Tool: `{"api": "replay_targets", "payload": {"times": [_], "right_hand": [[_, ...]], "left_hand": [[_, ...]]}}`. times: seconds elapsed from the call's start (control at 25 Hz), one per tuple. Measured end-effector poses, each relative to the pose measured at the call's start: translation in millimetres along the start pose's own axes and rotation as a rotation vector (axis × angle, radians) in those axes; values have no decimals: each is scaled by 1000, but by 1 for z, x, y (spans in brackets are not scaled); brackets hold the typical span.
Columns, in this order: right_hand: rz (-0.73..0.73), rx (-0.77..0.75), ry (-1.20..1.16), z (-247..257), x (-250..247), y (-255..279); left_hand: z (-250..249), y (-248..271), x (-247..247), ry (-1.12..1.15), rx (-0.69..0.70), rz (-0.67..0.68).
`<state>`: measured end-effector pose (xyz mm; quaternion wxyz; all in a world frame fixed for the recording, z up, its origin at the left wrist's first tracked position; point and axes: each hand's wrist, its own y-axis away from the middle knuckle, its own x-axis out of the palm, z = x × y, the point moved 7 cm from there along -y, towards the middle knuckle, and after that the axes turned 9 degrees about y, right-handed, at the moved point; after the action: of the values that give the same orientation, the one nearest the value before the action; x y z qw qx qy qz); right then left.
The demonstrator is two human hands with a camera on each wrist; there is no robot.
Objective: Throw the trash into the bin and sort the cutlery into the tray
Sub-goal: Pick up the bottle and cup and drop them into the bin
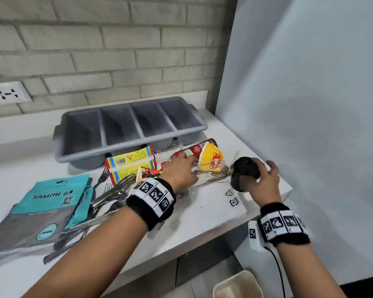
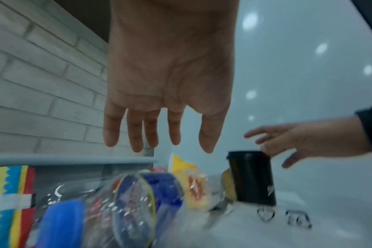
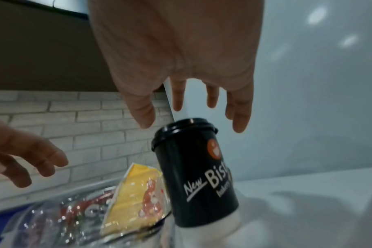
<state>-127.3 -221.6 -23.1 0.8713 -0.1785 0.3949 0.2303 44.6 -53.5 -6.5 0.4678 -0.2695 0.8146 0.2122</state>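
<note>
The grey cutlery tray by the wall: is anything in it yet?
Empty, seemingly: all four compartments of the grey tray show bare walls; forks lie outside it.

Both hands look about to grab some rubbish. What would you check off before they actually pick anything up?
1. Right hand lined up over the black cup: ok, fingers spread above its lid, not yet gripping.
2. Cup upright with lid on: ok.
3. Left hand free to grasp: ok, fingers straight above the clear plastic wrapping.
4. Bin within reach: ok, it stands open below the counter edge.
5. Tray compartments free for cutlery: ok, nothing visible in the four.
6. Forks clear of the trash: cannot tell, wrappers overlap them.
</note>
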Motion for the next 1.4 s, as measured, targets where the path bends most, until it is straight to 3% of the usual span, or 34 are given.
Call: {"api": "replay_targets", "payload": {"times": [0.16,0.32,0.6,0.76,1.0,1.2,1.4], "right_hand": [[91,41,14,-2,21,-6],[72,31,-76,-5,28,-9],[-44,42,-190,-8,18,-2],[-158,43,-245,-12,9,12],[-195,82,-277,-17,15,35],[-232,119,-280,-24,18,55],[-303,186,-369,-32,18,76]], "left_hand": [[13,-4,14,-173,-86,104],[19,-8,17,-263,-113,178],[8,-11,-28,-173,55,-49],[-1,-4,-62,22,157,-171],[30,-16,-56,229,17,-120],[60,-20,-56,450,-124,-183],[29,4,-75,458,2,-262]]}}
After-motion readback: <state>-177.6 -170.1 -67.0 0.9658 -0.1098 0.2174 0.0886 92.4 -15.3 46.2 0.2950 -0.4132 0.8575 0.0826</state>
